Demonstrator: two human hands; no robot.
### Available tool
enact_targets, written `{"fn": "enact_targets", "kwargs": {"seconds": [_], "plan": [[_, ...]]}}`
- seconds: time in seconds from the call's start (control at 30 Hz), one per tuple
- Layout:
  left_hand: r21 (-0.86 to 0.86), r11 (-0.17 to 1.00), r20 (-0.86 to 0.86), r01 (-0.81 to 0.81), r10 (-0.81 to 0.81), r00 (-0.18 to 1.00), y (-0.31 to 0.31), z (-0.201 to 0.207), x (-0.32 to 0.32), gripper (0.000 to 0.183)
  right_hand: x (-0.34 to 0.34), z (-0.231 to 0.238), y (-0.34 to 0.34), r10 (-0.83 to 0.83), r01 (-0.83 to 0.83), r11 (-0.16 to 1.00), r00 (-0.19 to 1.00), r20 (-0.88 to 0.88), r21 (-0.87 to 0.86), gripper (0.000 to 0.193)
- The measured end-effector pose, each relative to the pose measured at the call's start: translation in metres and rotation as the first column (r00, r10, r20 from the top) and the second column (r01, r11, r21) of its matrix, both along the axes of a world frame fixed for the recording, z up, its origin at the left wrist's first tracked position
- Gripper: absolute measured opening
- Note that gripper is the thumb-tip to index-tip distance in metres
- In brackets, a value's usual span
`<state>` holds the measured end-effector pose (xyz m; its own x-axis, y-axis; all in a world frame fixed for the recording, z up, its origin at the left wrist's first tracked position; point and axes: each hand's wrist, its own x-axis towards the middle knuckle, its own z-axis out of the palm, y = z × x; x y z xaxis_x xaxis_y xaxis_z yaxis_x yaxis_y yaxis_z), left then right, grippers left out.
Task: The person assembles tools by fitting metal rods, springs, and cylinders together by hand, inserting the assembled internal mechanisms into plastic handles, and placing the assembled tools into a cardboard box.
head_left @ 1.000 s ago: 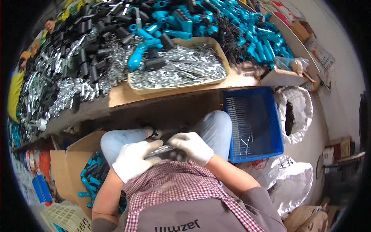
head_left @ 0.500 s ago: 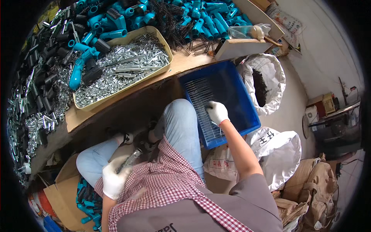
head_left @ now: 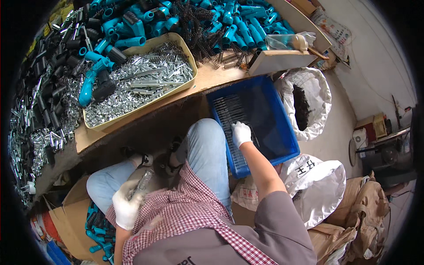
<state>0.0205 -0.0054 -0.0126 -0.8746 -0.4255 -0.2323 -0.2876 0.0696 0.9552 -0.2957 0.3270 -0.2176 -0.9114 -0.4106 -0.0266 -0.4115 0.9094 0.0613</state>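
My left hand (head_left: 126,207), in a white glove, is closed around a shiny, elongated metal part (head_left: 144,180) above my lap; its far end sticks out past the fingers. My right hand (head_left: 241,134), also gloved in white, reaches into a blue plastic bin (head_left: 289,148). Its fingers are curled down onto a row of thin metal rods (head_left: 227,108) lying side by side along the bin's left side. What the fingertips pinch is hidden by the glove.
On the bench, a cream tray (head_left: 194,70) holds small metal pieces. Around it are piles of teal plastic parts (head_left: 245,33), black springs (head_left: 190,26) and black sleeves. A white sack (head_left: 324,99) of dark pieces stands right of the bin. An open carton (head_left: 73,227) sits lower left.
My right hand has shifted slightly left and down onto the rods. My left hand, still holding the metal part, has moved a little left. The view has tilted slightly.
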Motion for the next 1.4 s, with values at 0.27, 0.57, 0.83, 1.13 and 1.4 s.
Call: {"fn": "enact_targets", "kwargs": {"seconds": [0.27, 0.57, 0.83, 1.13, 1.4], "plan": [[-0.094, 0.996, -0.018, 0.01, -0.012, 1.0, 0.0, 0.003, -0.007, 0.029, -0.011, 0.013, 0.01, -0.108, 0.116, 0.992, 0.983, 0.146, -0.046, 0.016], [-0.031, 0.999, 0.154, 0.031, -0.025, 0.988, -0.017, 0.001, -0.008, 0.04, 0.079, 0.18, -0.089, 0.389, 0.701, -0.048, 0.669, 0.633, -0.711, 0.031], [-0.148, 0.954, -0.254, -0.26, 0.217, 0.943, -0.027, 0.037, 0.016, 0.05, 0.193, 0.2, -0.207, 0.92, 0.885, 0.135, 0.055, 0.388, -0.445, 0.031], [-0.153, 0.912, -0.177, -0.38, 0.353, 0.919, -0.047, 0.043, 0.055, 0.045, 0.206, 0.232, -0.225, 0.771, 0.565, 0.469, 0.115, 0.627, -0.679, 0.035], [-0.311, 0.903, -0.227, -0.296, 0.231, 0.946, -0.048, 0.052, 0.047, 0.042, 0.209, 0.23, -0.228, 0.682, 0.444, 0.463, 0.374, 0.629, -0.767, 0.014]]}}
